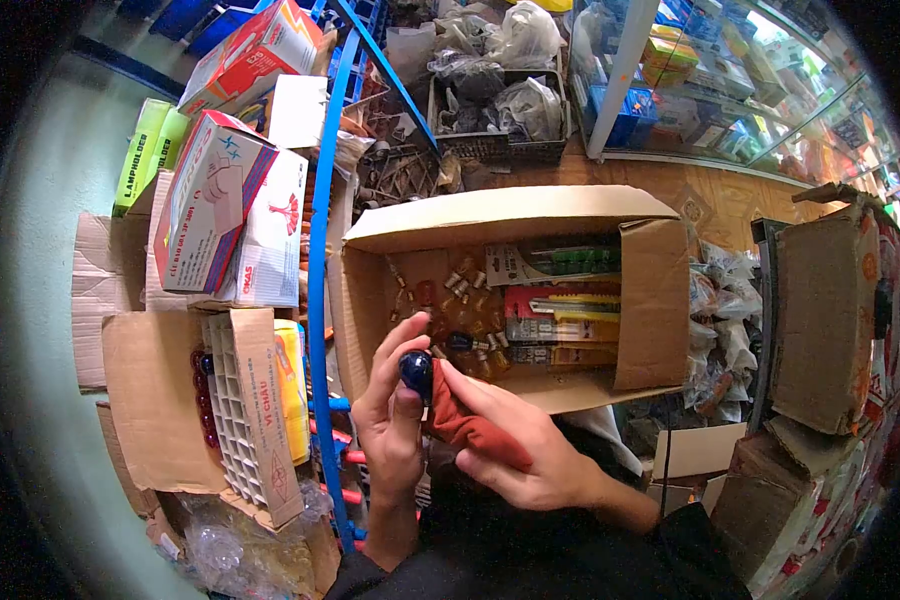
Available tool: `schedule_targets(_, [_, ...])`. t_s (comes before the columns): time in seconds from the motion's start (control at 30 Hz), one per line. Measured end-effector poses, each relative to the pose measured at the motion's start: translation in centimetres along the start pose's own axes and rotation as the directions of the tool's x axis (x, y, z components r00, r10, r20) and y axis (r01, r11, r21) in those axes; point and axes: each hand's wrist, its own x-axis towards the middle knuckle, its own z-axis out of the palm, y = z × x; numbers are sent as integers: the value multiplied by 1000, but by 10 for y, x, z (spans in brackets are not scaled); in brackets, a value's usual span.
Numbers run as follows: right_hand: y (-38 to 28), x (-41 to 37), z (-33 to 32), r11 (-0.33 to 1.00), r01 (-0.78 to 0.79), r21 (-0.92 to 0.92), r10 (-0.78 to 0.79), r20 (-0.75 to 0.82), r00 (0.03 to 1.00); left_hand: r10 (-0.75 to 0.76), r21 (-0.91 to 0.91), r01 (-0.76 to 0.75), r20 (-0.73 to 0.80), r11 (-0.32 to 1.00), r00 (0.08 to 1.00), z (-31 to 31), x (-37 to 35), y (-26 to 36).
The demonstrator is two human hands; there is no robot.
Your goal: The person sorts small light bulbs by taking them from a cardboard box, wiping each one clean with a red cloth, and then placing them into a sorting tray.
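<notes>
In my left hand (392, 425) is a small dark blue light bulb (416, 370), gripped between the thumb and fingers. My right hand (530, 445) holds a reddish-brown cloth (470, 430), whose upper end lies against the bulb's right side. Just beyond both hands stands an open cardboard box (510, 215). Several small bulbs (465, 285) with metal bases lie loose in its left and middle part, some amber and one dark blue. Packaged cutter knives (570, 305) and a pack with green handles (580, 262) fill the box's right part.
At left, a carton with a white divider grid (235, 420) holds red bulbs, beyond a blue metal post (322, 250). Stacked product boxes (215, 200) stand farther back. A black crate (500, 145) of plastic bags, a glass cabinet (730, 90) and cardboard cartons (820, 320) surround the rest.
</notes>
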Motion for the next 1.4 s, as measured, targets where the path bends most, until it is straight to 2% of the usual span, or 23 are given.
schedule_targets(0.1, [8, -2, -7, 976, -117, 185, 113, 33, 993, -35, -107, 49, 134, 993, 990, 0, -2, -3])
schedule_targets(0.2, [8, 0, -6, 990, -71, 119, 71, 12, 997, -52, -82, 54, 28, 995, 998, 10, -2, 6])
schedule_targets(0.3, [10, 2, -1, 999, 35, -3, -35, -43, 998, 144, 210, -113, -137, 971, 980, 6, -2, 0])
schedule_targets(0.37, [10, 3, 1, 996, 64, -65, -67, -49, 997, 294, 472, -190, -158, 861, 943, 5, 0, 7])
schedule_targets(0.47, [7, 4, 1, 996, 55, -69, -61, -87, 994, 297, 472, -216, -104, 855, 949, 6, -4, 11])
schedule_targets(0.57, [8, 2, -1, 998, 36, -41, -39, -75, 996, 161, 343, -115, -110, 932, 981, -1, -3, 6])
schedule_targets(0.63, [8, 1, -7, 981, -45, 189, 55, -48, 997, 39, 268, -21, -63, 963, 997, -4, -4, 9])
schedule_targets(0.73, [7, -4, -14, 875, -171, 453, 175, 33, 984, 253, 109, -249, -17, 962, 967, 1, -3, -8])
schedule_targets(0.77, [6, -5, -16, 834, -211, 509, 204, 70, 976, 247, 137, -250, 35, 958, 968, -4, -5, -10])
schedule_targets(0.8, [3, -6, -17, 786, -251, 565, 230, 111, 967, 211, 74, -211, 8, 975, 977, -2, -5, -9])
schedule_targets(0.83, [-7, -5, -27, 776, -341, 531, 292, 178, 940, 173, 11, -173, -18, 985, 985, 1, -3, -7])
schedule_targets(0.93, [6, -12, -27, 754, -341, 562, 257, 225, 940, 41, -232, -70, -128, 970, 991, 7, 4, -7])
schedule_targets(0.97, [2, -14, -25, 752, -256, 607, 248, 99, 964, -21, -310, -31, -165, 950, 986, 8, 8, -1])
schedule_targets(1.0, [3, -18, -29, 832, -220, 510, 265, -17, 964, -86, -387, 4, -197, 922, 977, 9, 12, 5])
schedule_targets(1.03, [-7, -22, -33, 749, -288, 597, 415, -82, 906, -67, -299, 4, -202, 954, 977, 3, 18, 10])
schedule_targets(1.07, [-8, -25, -37, 732, -256, 632, 449, -164, 878, -91, -59, 83, -146, 995, 985, -2, 24, 15])
schedule_targets(1.1, [-9, -27, -40, 718, -216, 661, 479, -245, 843, -131, 188, 147, -94, 971, 987, -7, 29, 20])
schedule_targets(1.13, [5, -28, -43, 775, -94, 625, 390, -356, 849, -182, 425, 187, -53, 886, 982, -10, 35, 22])
schedule_targets(1.17, [13, -30, -46, 819, 27, 574, 294, -459, 838, -162, 615, 93, 57, 783, 985, -10, 40, 22])
schedule_targets(1.2, [11, -32, -48, 822, 3, 570, 326, -474, 818, -35, 681, -74, 146, 729, 989, -11, 44, 12])
schedule_targets(1.27, [1, -35, -53, 828, -45, 559, 382, -503, 776, -5, 782, -148, 190, 606, 982, -11, 44, -4])
schedule_targets(1.3, [-2, -30, -52, 851, -37, 523, 359, -531, 768, 10, 774, -146, 178, 616, 984, -12, 44, -5])
schedule_targets(1.4, [4, -31, -49, 881, -55, 470, 335, -537, 774, -31, 877, -95, 124, 471, 992, -10, 44, -22])
